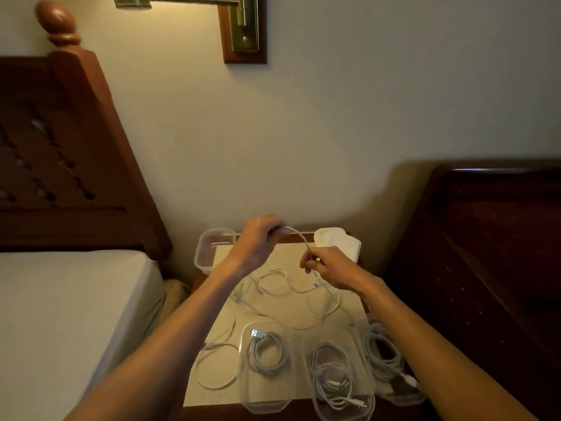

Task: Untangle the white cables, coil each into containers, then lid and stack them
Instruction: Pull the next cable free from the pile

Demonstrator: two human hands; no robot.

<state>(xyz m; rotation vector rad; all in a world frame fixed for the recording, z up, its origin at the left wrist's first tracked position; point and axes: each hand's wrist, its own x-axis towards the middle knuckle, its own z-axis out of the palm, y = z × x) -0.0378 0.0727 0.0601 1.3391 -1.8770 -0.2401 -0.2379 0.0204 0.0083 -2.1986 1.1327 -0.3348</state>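
bed (60, 299) sits left of the nightstand (285, 311). three tubs (265, 366) along its near edge hold coils. left hand (258, 241) and right hand (331, 271) each pinch one cable (299, 235), arched above the loose tangle (273, 281).

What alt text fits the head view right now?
Both hands, left hand and right hand, hold a white cable above a nightstand; three open containers in front hold coiled cables.

near edge: filled containers (267, 364) | middle: loose cables (273, 281)
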